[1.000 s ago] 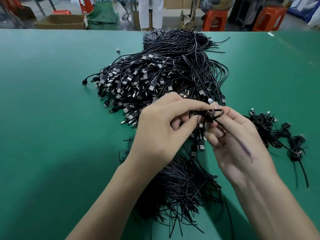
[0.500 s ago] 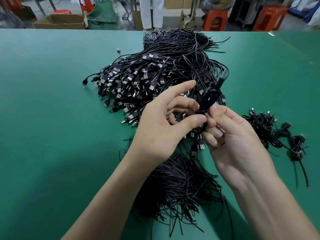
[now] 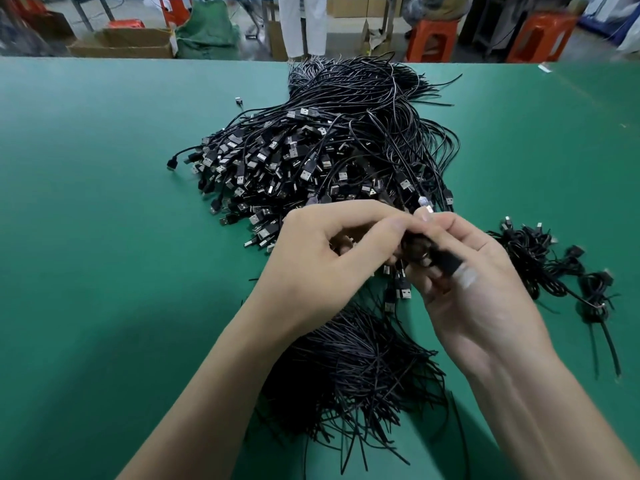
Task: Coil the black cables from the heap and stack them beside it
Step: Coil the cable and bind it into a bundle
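A person's left hand (image 3: 322,258) and right hand (image 3: 478,289) meet above a green worktop (image 3: 104,202), both pinching one small coiled black cable (image 3: 420,249). The left fingers (image 3: 374,220) curl over the coil from its left, thumb and forefinger pressed against it. The right fingers (image 3: 446,226) curl round it from behind, the thumb tip beside its plug (image 3: 448,263). Just beyond the fingertips spreads the heap (image 3: 311,161) of loose cables. Off to the right of the right fingers lies the stack (image 3: 540,258) of finished coils. To finish well, pinch the loops firmly while securing the plug end so nothing springs open, then lay the coil on the stack.
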A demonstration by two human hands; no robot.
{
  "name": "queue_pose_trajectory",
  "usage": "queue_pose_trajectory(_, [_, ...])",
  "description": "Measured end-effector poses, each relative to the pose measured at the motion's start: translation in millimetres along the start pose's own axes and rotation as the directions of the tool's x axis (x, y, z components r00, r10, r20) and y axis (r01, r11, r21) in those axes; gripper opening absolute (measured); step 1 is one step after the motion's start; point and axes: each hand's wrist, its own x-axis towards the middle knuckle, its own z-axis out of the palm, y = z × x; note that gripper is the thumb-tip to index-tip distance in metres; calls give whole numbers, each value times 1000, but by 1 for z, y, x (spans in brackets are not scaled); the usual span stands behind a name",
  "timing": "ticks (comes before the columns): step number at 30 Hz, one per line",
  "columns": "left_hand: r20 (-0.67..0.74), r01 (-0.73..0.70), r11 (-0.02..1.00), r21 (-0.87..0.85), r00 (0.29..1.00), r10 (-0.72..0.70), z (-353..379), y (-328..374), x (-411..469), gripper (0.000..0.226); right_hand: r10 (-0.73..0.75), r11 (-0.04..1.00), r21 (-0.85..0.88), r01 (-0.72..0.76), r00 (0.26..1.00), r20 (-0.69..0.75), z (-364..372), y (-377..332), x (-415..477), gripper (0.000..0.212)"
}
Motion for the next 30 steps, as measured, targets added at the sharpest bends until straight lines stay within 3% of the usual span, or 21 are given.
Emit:
queue_pose_trajectory(5, [1,86,986,-143,996,-87,2,0,3,7,-77,996,-39,78,997,23,-2,2,-1,15])
queue_pose_trajectory(9, [8,128,978,-164,992,-128,-1,-1,4,32,-246,935,-247,254,967,64,-8,-1,4,20])
queue_pose_trajectory(12, [-32,111,993,-35,993,-112,0,-2,3,53,-288,877,-370,306,952,105,-11,-3,8,20])
queue_pose_trajectory(14, [-64,62,995,73,996,-57,2,-3,3,55,-222,921,-303,244,969,106,-12,-2,9,19])
queue_pose_trajectory(18, [-89,-54,967,249,993,78,3,-3,2,35,3,998,-64,1,998,67,-11,2,10,14])
queue_pose_trajectory(21, [-65,-129,928,349,985,161,-1,-4,2,24,22,998,-67,-19,999,43,-12,5,11,13])
queue_pose_trajectory(25, [16,-346,732,586,909,417,-9,-9,3,15,42,996,-86,-38,998,43,-13,4,12,9])
queue_pose_trajectory(28, [82,-472,582,663,818,569,-9,-11,3,17,181,983,-15,-181,982,56,-13,3,12,7])
queue_pose_trajectory(30, [100,-496,573,652,806,584,-7,-15,3,20,244,970,-2,-244,969,36,-14,2,12,4])
